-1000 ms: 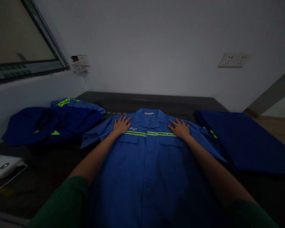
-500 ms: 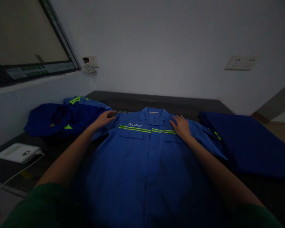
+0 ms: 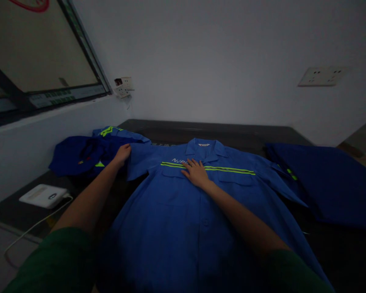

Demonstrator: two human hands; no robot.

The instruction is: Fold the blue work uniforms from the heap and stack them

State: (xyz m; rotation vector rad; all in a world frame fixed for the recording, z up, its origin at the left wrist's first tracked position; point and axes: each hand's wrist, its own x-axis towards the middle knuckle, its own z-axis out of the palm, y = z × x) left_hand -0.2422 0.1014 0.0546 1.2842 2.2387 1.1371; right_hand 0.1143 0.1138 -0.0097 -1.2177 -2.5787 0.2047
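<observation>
A blue short-sleeved work shirt (image 3: 173, 211) lies spread face up, its collar pointing away from me. Yellow-green stripes and white letters cross its chest. My left hand (image 3: 123, 154) is closed on the outer end of the left-hand sleeve, which stretches out flat sideways. Flat on the chest, over the last of the letters, rests my right hand (image 3: 196, 172) with its fingers spread. The right-hand sleeve slants down toward the folded dark blue cloth.
A heap of dark blue clothing (image 3: 73, 156) lies left of the shirt, and folded dark blue cloth (image 3: 338, 183) lies on the right. A white device (image 3: 44, 196) with a cable sits at the table's left. Wall and window bound the back and left.
My left hand has shifted left and pulled the sleeve out straight. My right hand has moved left from the far shoulder to the middle of the chest. The view has shifted slightly.
</observation>
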